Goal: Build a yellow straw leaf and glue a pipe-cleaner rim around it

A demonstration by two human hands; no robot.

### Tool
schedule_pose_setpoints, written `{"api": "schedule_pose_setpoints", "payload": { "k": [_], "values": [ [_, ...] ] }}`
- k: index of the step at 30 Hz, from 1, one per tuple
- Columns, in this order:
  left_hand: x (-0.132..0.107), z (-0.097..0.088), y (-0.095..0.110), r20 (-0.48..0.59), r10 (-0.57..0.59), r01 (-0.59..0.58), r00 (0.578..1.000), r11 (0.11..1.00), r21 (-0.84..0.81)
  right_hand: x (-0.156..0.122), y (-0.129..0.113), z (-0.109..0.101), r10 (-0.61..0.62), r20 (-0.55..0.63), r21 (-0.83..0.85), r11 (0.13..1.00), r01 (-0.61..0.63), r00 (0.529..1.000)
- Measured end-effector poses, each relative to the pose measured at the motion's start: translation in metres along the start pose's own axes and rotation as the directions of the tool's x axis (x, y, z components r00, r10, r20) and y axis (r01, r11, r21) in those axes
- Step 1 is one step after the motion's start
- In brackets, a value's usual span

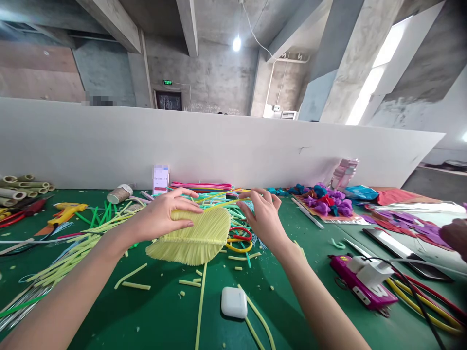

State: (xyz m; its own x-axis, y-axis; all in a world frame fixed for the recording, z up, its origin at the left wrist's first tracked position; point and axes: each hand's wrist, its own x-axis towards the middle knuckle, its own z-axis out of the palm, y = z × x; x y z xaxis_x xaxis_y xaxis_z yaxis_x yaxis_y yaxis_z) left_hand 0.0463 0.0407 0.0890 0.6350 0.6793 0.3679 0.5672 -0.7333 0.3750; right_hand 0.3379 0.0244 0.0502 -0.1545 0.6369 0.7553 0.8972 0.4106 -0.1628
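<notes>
A pale yellow leaf shape (197, 238), built of closely laid chenille stems with a raised midrib, is in my left hand (164, 214). The thumb lies across its upper left part and the fingers are behind and above. A thin yellow chenille stem (221, 205) runs along the leaf's top edge toward my right hand (262, 214). That hand's thumb and fingers are closed near the stem's far end; their exact grip is partly hidden. Just right of the leaf, below the right hand, lie scissors (239, 241) with red and yellow handles.
Loose yellow-green stems (73, 257) cover the left side, near a yellow glue gun (69, 211). A white earphone case (234, 302) sits in front. On the right are a purple power strip (361, 284), purple flowers (328, 201), and another person's hand (454, 236). A phone (161, 180) leans against the white partition (233, 146).
</notes>
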Motion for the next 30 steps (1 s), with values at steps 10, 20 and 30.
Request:
{"api": "schedule_pose_setpoints", "payload": {
  "k": [10, 20, 30],
  "values": [
    [0.0, -0.001, 0.001, -0.003, -0.003, 0.003, 1.0, 1.0, 0.017, -0.005, -0.002, 0.004, 0.034, -0.045, 0.113, 0.993, -0.029, 0.998],
    [0.0, -0.002, 0.001, 0.013, -0.035, 0.034, 0.999, 0.999, 0.036, -0.013, -0.006, 0.014, 0.055, -0.078, 0.094, 0.994, -0.047, 0.995],
    [-0.001, -0.004, 0.009, 0.026, -0.036, 0.035, 0.999, 0.998, 0.049, -0.015, -0.015, 0.014, 0.08, -0.118, 0.093, 0.993, -0.069, 0.99]
  ]
}}
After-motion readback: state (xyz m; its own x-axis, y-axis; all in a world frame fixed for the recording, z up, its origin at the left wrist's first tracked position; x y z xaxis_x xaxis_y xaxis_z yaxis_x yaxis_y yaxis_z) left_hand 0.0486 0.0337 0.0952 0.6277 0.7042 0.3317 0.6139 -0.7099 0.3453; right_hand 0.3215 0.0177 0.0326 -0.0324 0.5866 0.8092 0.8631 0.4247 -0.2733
